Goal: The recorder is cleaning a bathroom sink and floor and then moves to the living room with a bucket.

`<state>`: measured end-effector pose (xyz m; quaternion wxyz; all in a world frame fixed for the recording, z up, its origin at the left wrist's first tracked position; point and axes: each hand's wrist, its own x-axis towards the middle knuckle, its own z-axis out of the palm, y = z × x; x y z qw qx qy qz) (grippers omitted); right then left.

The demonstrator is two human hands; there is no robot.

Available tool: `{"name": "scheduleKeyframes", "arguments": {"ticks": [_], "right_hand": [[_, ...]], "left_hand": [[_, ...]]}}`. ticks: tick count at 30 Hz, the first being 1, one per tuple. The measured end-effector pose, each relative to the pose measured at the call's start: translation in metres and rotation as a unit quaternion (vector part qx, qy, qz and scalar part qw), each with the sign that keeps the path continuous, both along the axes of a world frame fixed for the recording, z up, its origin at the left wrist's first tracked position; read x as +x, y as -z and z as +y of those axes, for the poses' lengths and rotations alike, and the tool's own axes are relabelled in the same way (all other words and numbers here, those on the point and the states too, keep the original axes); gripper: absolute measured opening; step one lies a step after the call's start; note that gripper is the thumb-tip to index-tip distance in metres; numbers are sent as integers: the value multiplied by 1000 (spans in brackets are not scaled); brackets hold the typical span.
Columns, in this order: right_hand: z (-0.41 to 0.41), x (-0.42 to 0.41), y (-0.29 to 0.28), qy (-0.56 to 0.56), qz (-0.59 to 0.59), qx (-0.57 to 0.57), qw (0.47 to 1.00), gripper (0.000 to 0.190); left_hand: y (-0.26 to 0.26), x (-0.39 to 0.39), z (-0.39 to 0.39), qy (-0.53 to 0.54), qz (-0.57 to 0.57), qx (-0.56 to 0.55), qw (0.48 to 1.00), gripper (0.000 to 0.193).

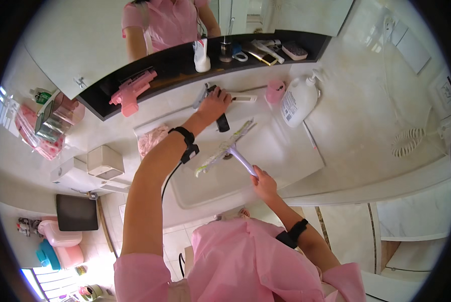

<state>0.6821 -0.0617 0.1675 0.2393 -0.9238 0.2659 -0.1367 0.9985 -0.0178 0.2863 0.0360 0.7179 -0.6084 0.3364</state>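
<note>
My left hand (214,104) is over the top of a faucet (222,122), fingers curled around its upper part, which they partly hide. The dark spout points down towards the white washbasin (195,192). In my right hand (265,185) is the lavender handle of a window squeegee (244,160) with a fluffy, white-and-green washer head. That head lies slantwise above the basin, over the drain, below the spout. I cannot tell whether water is running. A crumpled pink cloth (152,139) rests on the basin's left corner.
Behind the basin runs a black shelf (172,77) holding a pink toy gun (134,91), a white tube (201,56) and small toiletries. A pink cup (275,91) and a white pump bottle (300,100) stand at the basin's back right. A coiled cord (408,141) hangs at right.
</note>
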Motion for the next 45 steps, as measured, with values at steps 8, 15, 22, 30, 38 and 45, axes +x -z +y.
{"name": "scheduleKeyframes", "arguments": {"ticks": [8, 15, 22, 30, 38, 45], "right_hand": [[15, 12, -3, 25, -16, 8, 1000, 39], [20, 25, -2, 26, 13, 20, 999, 40], [1, 27, 0, -38, 38, 22, 998, 39], [3, 23, 8, -41, 59, 9, 997, 39], [20, 17, -4, -40, 103, -5, 994, 40], [21, 26, -10, 31, 120, 97, 987, 40]], "left_hand": [[-5, -6, 7, -73, 196, -38, 977, 36], [102, -78, 116, -181, 546, -56, 816, 52], [126, -58, 105, -73, 808, 168, 560, 75], [130, -42, 32, -20, 831, 145, 536, 75], [148, -52, 2, 18, 749, 174, 639, 60], [133, -61, 27, -83, 735, 205, 641, 58]]}}
